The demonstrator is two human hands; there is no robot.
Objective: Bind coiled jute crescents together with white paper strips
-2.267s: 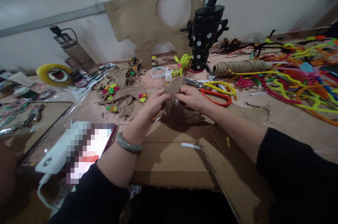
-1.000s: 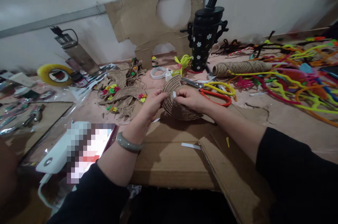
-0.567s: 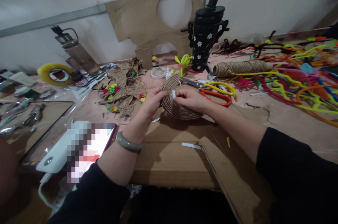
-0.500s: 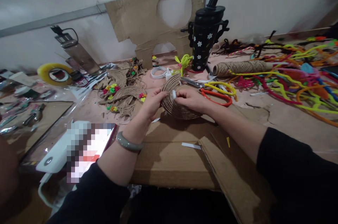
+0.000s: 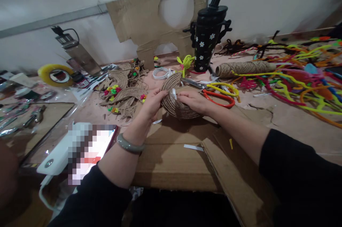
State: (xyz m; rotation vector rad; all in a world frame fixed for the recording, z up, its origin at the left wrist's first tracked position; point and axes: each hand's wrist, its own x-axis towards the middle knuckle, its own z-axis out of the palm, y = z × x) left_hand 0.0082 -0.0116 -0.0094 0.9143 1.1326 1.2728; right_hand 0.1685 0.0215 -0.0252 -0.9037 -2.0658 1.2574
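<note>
A crescent of coiled jute twine is held up above the cardboard, its rows curving along its length. My left hand grips its left edge, thumb on top. My right hand is closed on the inner side of the crescent, some fingers hidden. A short white strip lies on the twine rows, just left of my right fingertips. Scissors with yellow and orange handles lie just behind my right hand.
Finished-looking twine crescents with bright yarn flowers are piled at left. Behind stand a black flowered tumbler and a grey bottle. A twine roll and colourful pipe cleaners lie right. A phone is near my left forearm.
My right fingers have shifted off the white strip, slightly to the right, and the strip stays on the twine. The crescent has moved slightly left.
</note>
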